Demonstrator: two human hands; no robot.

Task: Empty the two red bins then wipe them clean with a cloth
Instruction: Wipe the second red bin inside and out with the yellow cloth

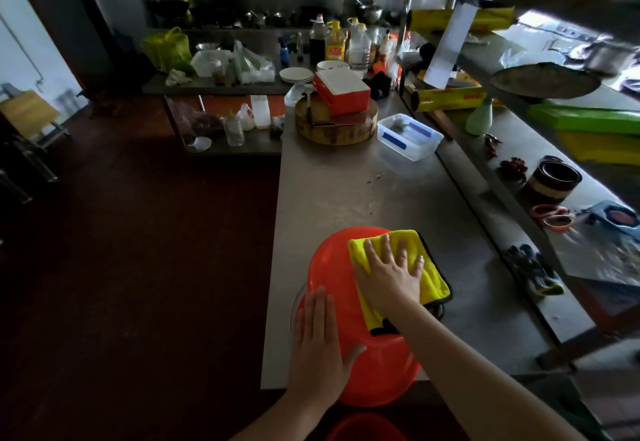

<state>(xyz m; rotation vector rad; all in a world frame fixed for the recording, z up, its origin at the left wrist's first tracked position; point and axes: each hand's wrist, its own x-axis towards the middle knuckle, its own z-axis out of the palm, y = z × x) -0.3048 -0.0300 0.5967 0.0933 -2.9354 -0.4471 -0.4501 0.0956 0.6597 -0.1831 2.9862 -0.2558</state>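
1. Red bin, seemingly turned bottom-up, sits at the near end of the counter under both hands. Part of a second red bin shows lower down, nearer than the left hand.
2. Left hand rests flat on the bin's near left side, fingers straight and together, gripping nothing.
3. Right hand presses a yellow cloth onto the bin's far right side, fingers spread flat.
4. Well beyond the right hand stands a clear tub with blue clips; its contents are unclear.
5. Farther, left of the tub, a red-and-white box lies on a round wooden block.
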